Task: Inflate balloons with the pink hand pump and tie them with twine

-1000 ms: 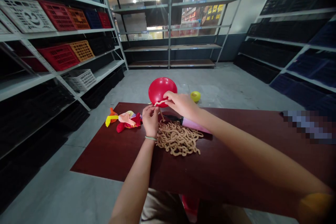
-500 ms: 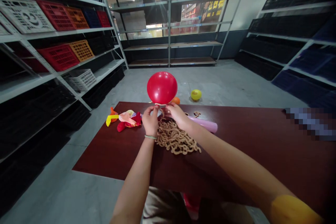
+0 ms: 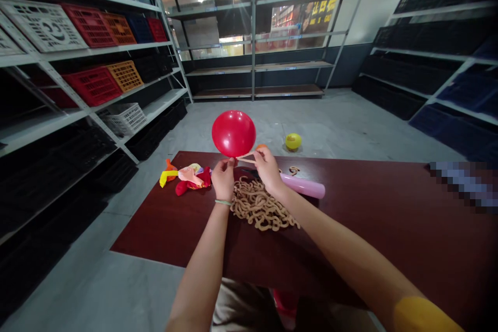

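Note:
A blown-up red balloon (image 3: 234, 133) stands above my hands at the far edge of the table. My left hand (image 3: 223, 178) is closed, pinching the balloon's neck between thumb and fingers. My right hand (image 3: 267, 168) is closed on a tan rubber band (image 3: 246, 157), which is stretched from its fingers across to the balloon's neck. Below my hands lies a heap of tan rubber bands (image 3: 261, 205). Just past my right wrist rests a pink cylinder (image 3: 305, 185), perhaps a balloon pump.
Limp balloons (image 3: 190, 179) in several colours lie at the table's left. A yellow balloon (image 3: 293, 141) is on the floor beyond the dark red table (image 3: 369, 218). Crates (image 3: 91, 85) fill shelves on the left; more shelving (image 3: 288, 67) stands behind.
My right hand has moved away from my left, drawing the rubber band out into a long stretched loop. The red balloon has shifted slightly left and down.

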Motion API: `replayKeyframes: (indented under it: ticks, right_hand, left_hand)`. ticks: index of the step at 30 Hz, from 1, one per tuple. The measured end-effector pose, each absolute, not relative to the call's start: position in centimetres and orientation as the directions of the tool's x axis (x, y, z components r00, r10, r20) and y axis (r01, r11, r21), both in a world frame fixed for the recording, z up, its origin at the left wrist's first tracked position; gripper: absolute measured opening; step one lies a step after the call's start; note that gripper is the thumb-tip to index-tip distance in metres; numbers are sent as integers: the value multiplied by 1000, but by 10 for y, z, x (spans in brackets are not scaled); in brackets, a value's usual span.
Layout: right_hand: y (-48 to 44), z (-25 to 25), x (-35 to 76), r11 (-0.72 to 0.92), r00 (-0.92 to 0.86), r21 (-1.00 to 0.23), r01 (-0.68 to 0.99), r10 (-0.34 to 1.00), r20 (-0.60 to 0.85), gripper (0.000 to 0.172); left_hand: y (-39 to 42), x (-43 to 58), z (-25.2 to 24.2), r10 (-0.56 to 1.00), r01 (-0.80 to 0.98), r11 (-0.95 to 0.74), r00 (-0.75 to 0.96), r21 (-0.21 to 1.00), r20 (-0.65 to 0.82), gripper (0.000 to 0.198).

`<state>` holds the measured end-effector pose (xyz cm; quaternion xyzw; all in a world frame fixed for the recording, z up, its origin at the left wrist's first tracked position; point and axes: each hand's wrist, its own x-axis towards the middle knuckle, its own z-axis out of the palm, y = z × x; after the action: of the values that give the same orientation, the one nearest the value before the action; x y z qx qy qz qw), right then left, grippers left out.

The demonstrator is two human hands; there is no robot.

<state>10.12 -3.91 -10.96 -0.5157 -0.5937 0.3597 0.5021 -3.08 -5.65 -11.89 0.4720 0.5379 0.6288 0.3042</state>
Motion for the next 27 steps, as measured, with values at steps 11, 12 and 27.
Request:
replayKeyframes:
  ticks: [11,12,27]
  right_hand:
    - [-41,-96,115,317,37,-817,481,924,380,25]
    - [-37,-92,117,333,23,-806,489,919,394,25]
    - [-22,-28,118,629,-420,-488,606,773,475,24]
  left_hand:
    - [-55,-34,-116,900,7,-278,-348,960,264,27]
    - [-56,-34,-113,890,38,-314,-337,949,308,26]
    - [-56,-32,-113,927,-167,-332,-242,928,288,23]
